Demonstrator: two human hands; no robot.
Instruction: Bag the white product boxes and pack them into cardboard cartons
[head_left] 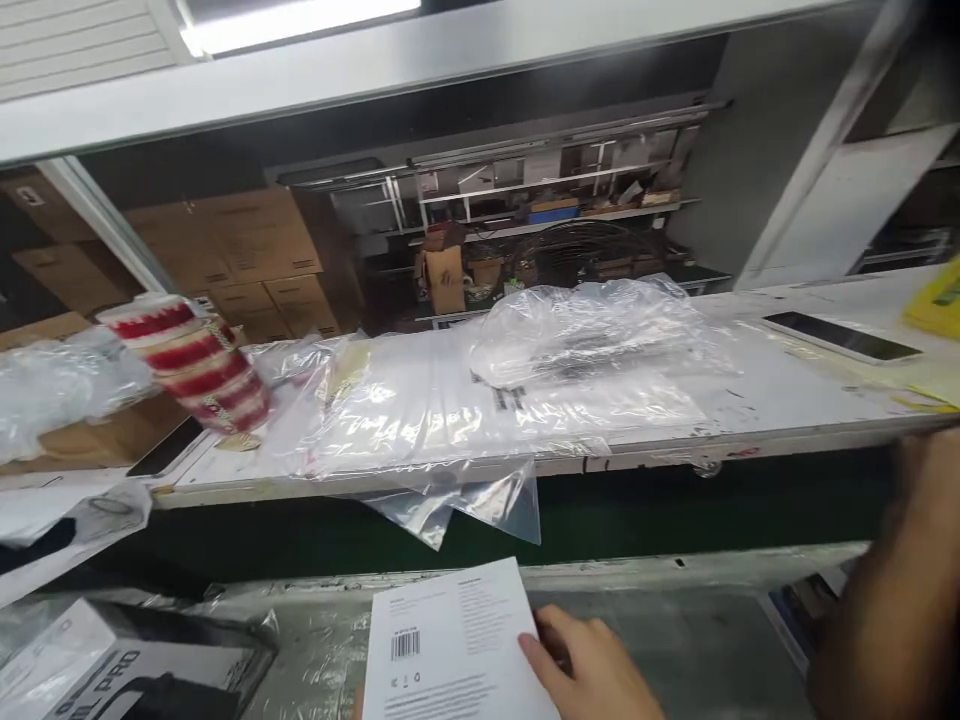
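Observation:
A white printed box (442,640) with a barcode and small text stands at the bottom middle, tilted slightly. My right hand (592,665) grips its right edge, thumb on the printed face and fingers behind. Only a sliver of my left hand (358,705) shows at the box's left edge, apparently holding it; the rest is out of frame or hidden. Below both hands runs a grey-green work surface (315,610). To the lower left lies a larger black-and-white box (127,670) in clear plastic, with "PRO" printed on it.
On the white shelf (765,400) ahead lie clear plastic bags (592,330), some hanging over the edge, and a phone (840,336). Red-and-white tape rolls (195,360) stand stacked at left. Another person's blurred arm (885,600) reaches in at right, near dark boxes (799,610).

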